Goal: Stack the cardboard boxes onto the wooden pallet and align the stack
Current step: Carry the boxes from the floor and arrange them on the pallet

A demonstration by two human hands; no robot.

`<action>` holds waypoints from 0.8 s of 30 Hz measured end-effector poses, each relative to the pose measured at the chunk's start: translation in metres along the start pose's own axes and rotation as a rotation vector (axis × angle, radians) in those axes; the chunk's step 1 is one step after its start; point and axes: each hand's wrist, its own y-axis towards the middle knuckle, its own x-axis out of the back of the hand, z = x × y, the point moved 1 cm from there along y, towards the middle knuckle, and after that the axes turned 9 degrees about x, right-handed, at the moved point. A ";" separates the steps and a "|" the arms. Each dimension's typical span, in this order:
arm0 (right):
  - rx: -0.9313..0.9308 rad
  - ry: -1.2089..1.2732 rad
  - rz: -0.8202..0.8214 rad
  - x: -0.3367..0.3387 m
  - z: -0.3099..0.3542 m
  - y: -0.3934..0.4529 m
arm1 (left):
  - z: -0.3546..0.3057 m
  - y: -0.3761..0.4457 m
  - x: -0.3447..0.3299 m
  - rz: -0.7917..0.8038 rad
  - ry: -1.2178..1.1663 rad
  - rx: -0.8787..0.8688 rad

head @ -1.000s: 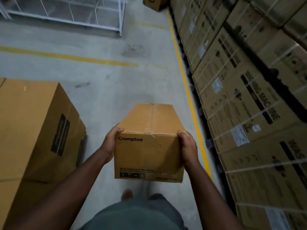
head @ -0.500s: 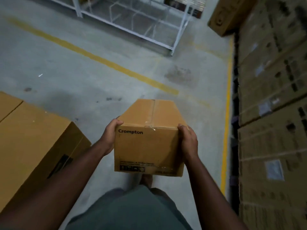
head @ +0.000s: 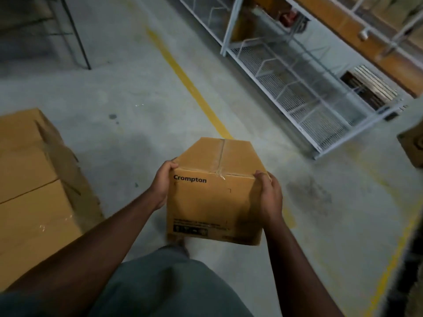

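I can't see the fingers of my left hand (head: pixel 163 183) or right hand (head: pixel 270 195); they wrap behind the sides of the Crompton box (head: pixel 215 202). Its lower label print blurs past reading. The large carton (head: pixel 34 179) is cut off at left, another carton (head: pixel 412 147) at right.

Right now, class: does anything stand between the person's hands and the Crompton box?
No. The left hand and right hand already grip the Crompton box by its opposite sides, with nothing between. No wooden pallet shows clearly, so the way there cannot be judged.
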 end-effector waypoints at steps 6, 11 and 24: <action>0.068 -0.029 0.177 -0.090 0.081 0.140 | -0.107 0.091 0.006 -0.107 -0.122 -0.079; 0.137 -0.092 0.395 -0.202 0.138 0.247 | -0.169 0.157 0.043 -0.314 -0.252 -0.121; 0.428 -0.306 1.104 -0.497 0.274 0.431 | -0.262 0.289 0.096 -0.789 -0.716 -0.368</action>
